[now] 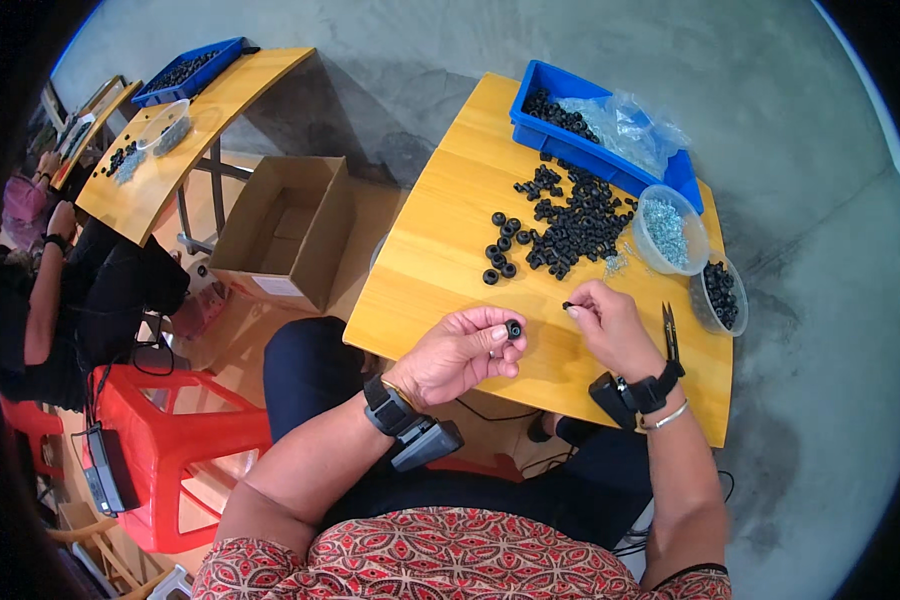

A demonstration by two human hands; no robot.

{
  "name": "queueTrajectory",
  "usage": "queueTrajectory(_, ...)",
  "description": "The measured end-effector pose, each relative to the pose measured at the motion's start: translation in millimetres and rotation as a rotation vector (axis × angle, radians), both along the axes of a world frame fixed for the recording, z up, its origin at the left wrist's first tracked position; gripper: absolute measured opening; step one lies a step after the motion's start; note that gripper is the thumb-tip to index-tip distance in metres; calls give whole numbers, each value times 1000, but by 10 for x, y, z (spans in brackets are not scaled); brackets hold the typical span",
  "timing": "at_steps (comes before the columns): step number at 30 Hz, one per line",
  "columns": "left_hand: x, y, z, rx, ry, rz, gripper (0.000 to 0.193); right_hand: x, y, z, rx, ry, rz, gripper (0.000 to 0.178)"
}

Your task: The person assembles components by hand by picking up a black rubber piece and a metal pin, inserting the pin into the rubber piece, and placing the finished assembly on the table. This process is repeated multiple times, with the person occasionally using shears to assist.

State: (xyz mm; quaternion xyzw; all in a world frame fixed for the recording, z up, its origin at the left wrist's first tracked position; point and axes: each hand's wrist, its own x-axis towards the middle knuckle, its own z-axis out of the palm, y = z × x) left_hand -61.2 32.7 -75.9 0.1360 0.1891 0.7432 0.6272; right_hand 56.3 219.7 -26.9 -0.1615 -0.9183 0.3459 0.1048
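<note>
Over the near edge of a yellow table [420,265], my left hand [445,360] pinches a round black knob-like part [513,329] with a hole in its middle. To its right, my right hand [615,328] grips a small black piece [568,305] between thumb and finger; the fingers partly hide it. The two parts are apart. Beyond my hands lies a heap of small black parts [578,222]. Several larger round black parts [499,248] sit at its left. A dark pointed tool [670,332], perhaps small scissors, lies beside my right wrist.
A blue tray [610,160] with black parts and a clear plastic bag [635,130] stands at the back. Small silvery pieces fill a clear tub [667,232]; another tub [719,292] holds black parts. Leftward are a cardboard box [285,230], a red stool [175,440] and a co-worker's arm [45,300].
</note>
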Motion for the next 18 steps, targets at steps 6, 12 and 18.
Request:
queueTrajectory(6,33,30,-9,-20,37,34,19,132,-365,62,-581,174,83,13)
queueTrajectory(12,55,58,-17,-23,82,46,20,146,-422,91,-599,193,125,14)
queueTrajectory(18,59,46,-17,-16,121,43,20,149,-453,72,-535,173,125,14)
